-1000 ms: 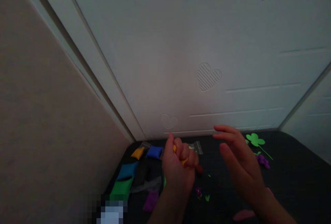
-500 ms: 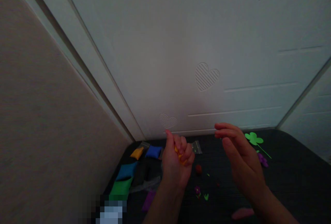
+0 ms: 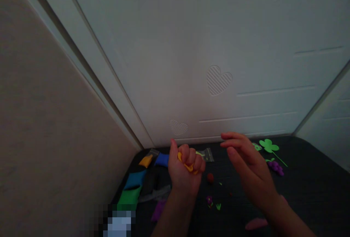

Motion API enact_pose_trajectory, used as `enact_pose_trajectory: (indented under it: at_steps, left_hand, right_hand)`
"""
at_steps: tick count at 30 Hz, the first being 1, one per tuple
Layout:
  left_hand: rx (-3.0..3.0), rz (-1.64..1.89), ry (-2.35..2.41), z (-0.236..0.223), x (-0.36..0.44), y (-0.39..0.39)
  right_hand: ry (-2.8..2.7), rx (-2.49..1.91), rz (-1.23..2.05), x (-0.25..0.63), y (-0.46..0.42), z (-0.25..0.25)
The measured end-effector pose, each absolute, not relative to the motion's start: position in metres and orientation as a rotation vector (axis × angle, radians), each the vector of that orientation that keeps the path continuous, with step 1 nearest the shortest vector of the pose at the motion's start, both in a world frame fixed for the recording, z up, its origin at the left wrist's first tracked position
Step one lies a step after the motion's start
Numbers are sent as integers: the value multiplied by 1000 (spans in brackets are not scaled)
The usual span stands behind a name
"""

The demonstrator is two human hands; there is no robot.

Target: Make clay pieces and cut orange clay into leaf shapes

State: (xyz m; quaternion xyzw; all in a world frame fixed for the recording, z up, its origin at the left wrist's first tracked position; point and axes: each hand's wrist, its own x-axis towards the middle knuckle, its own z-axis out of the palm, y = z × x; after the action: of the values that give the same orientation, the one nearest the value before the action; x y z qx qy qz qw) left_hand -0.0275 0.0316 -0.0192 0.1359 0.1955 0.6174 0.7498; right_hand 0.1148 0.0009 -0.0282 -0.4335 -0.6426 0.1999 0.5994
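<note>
— Where is the yellow piece [image 3: 188, 167]?
— Inside the closed left hand [image 3: 182, 180]; too strong squeezing may push it out.
— And the right hand [image 3: 253, 173]?
— Fingers extended, empty; by careless lowering, it may knock the red ball [image 3: 210, 178] on the counter [image 3: 306, 193].

No lettering, label, brand or number can be read on the packets, the table or the panel.
</note>
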Motion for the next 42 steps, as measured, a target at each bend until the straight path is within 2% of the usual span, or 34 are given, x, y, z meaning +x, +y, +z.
enact_pose_trajectory:
  at_steps: [9, 16, 19, 23, 26, 34, 42]
  left_hand:
    - [328, 1407, 483, -22, -27, 35]
    - [649, 1290, 468, -19, -23, 33]
    - [845, 1204, 502, -18, -24, 25]
    - [982, 1028, 552, -17, -26, 17]
    - [1026, 1033, 605, -16, -28, 15]
    - [1069, 1121, 705, -10, -30, 14]
    - [1003, 1185, 769, -13, -30, 17]
  right_hand:
    - [-1487, -1012, 470, 116, 3, -29]
    - [-1426, -1012, 524, 116, 6, -33]
    - [-1361, -1025, 639, 117, 6, -33]
    - [-1300, -926, 966, 119, 3, -26]
    - [-1306, -890, 1114, 119, 0, -20]
    - [-1055, -973, 962, 127, 1, -16]
    - [-641, -664, 1016, 154, 6, -5]
